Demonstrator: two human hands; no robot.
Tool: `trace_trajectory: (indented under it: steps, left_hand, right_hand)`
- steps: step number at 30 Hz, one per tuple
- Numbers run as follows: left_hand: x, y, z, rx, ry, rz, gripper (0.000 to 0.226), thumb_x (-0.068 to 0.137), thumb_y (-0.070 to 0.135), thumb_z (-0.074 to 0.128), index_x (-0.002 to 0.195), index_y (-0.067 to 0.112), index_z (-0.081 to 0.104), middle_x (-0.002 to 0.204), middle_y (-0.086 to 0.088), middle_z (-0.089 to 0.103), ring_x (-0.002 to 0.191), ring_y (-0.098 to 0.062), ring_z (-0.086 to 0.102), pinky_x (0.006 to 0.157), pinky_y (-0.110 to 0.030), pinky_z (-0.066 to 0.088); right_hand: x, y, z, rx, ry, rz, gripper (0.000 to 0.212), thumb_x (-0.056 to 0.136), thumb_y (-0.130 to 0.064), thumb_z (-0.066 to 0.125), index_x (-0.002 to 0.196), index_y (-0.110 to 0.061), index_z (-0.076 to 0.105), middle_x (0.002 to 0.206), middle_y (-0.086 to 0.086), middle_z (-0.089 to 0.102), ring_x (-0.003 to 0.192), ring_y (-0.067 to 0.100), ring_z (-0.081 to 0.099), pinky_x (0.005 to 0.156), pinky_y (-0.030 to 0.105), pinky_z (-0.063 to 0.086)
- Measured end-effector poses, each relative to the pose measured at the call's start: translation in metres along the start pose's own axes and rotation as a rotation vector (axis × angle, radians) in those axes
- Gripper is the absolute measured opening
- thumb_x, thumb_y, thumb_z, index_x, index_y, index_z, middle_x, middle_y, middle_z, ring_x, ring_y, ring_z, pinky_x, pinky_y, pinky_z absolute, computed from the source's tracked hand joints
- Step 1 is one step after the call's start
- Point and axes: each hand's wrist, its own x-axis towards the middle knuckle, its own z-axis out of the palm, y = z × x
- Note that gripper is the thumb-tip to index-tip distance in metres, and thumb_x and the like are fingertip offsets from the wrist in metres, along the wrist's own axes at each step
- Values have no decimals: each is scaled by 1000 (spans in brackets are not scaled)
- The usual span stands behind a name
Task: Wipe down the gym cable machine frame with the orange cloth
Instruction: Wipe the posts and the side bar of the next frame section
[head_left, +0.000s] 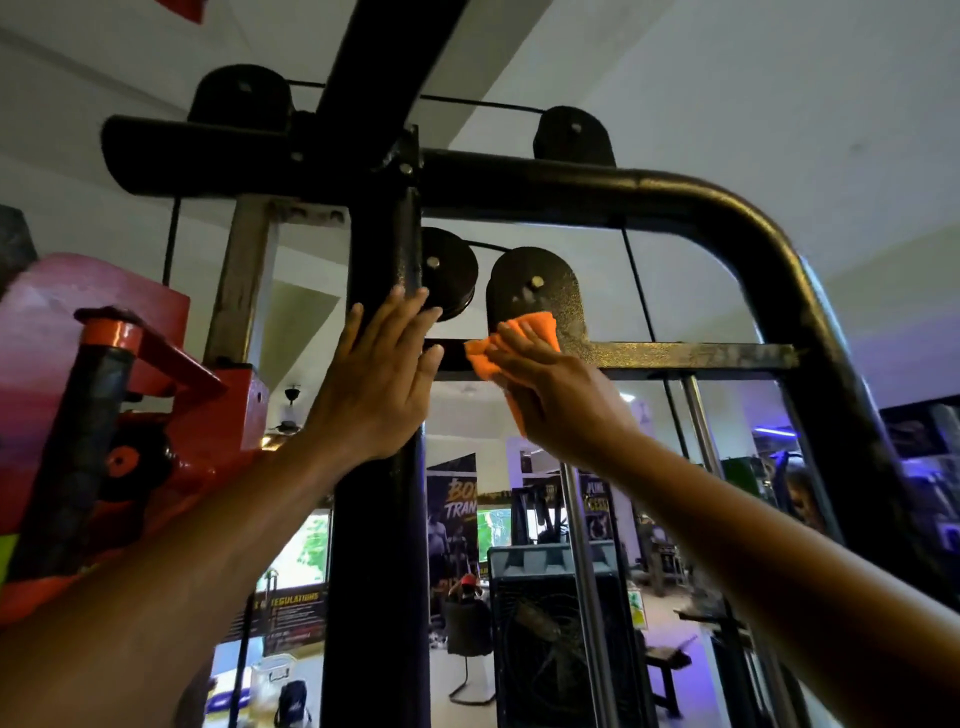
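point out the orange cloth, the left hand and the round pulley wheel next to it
orange cloth (480, 356): head view, on its left corner against the crossbar.
left hand (376, 387): head view, on the back of the hand.
round pulley wheel (451, 270): head view, on its dark face right of the hub.

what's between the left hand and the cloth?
In the head view, a short bare stretch of the black crossbar separates the left hand, flat on the upright post, from the orange cloth. A pulley sits just above that gap.
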Motion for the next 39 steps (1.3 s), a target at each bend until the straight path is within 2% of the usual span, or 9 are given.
trace_trajectory:
  steps: [3, 5, 7, 8, 12, 21, 27, 32, 39]
  left_hand:
    - [12, 7, -1, 41, -28, 55, 59, 112, 45, 23, 166, 24, 34, 176, 1, 25, 166, -17, 10, 134, -51, 0]
    - [25, 17, 1, 10, -45, 35, 58, 112, 43, 24, 167, 25, 31, 176, 1, 25, 165, -17, 11, 134, -48, -1]
    - [38, 27, 7, -6, -54, 21, 55, 115, 40, 28, 168, 25, 28, 177, 1, 24, 165, -17, 11, 135, -47, 0]
    - [45, 31, 10, -13, -51, 26, 54, 115, 40, 29, 168, 25, 29, 176, 1, 25, 165, -18, 12, 135, -47, 1]
    - [67, 37, 19, 43, -64, 64, 56, 114, 42, 26, 167, 23, 30, 176, -1, 27, 165, -19, 15, 133, -47, 4]
    - [74, 23, 23, 158, -112, 43, 59, 114, 50, 32, 169, 29, 24, 177, 3, 23, 165, -18, 15, 132, -46, 10]
    - [70, 28, 18, 178, -168, 86, 63, 112, 51, 38, 170, 34, 21, 178, 7, 17, 165, -15, 10, 131, -44, 8]
    - [70, 26, 16, 156, -161, 67, 61, 112, 49, 40, 169, 35, 23, 178, 8, 18, 165, -13, 11, 131, -41, 6]
    - [68, 27, 14, 118, -171, 50, 65, 106, 53, 34, 168, 32, 28, 177, 7, 23, 164, -13, 15, 128, -37, 4]
  right_hand:
    - [13, 20, -24, 50, 73, 113, 57, 113, -50, 30, 164, -30, 44, 176, 1, 29, 164, 32, 24, 126, 64, 36]
    - [31, 33, -34, -38, 156, 175, 61, 114, -58, 21, 167, -34, 39, 178, 0, 26, 167, 32, 11, 130, 74, 6]
    - [40, 42, -31, -200, 150, 262, 67, 112, -66, 11, 172, -37, 21, 181, -4, 10, 167, 30, -13, 121, 70, -29]
    - [38, 42, -23, -226, 112, 279, 71, 111, -68, 7, 174, -37, 9, 182, -3, -2, 165, 29, -21, 120, 68, -32]
    - [6, 41, 16, -147, 38, 225, 74, 108, -71, 4, 171, -38, -18, 179, -3, -27, 164, 26, -28, 131, 62, -14]
    - [41, 54, 14, -26, 95, 241, 72, 109, -67, 11, 173, -38, -9, 182, 0, -17, 167, 30, -15, 133, 56, -4]
    - [-7, 66, 27, -119, 62, 80, 67, 114, -65, 11, 171, -42, -14, 178, -8, -28, 164, 20, -29, 132, 49, -16]
    - [34, 65, 3, -163, 80, 25, 65, 109, -59, 11, 162, -39, -21, 161, -12, -45, 151, 14, -47, 126, 48, -23]
    - [-8, 64, 12, -98, -6, 23, 66, 111, -66, 12, 173, -43, 3, 181, -8, -7, 167, 21, -14, 132, 50, -3]
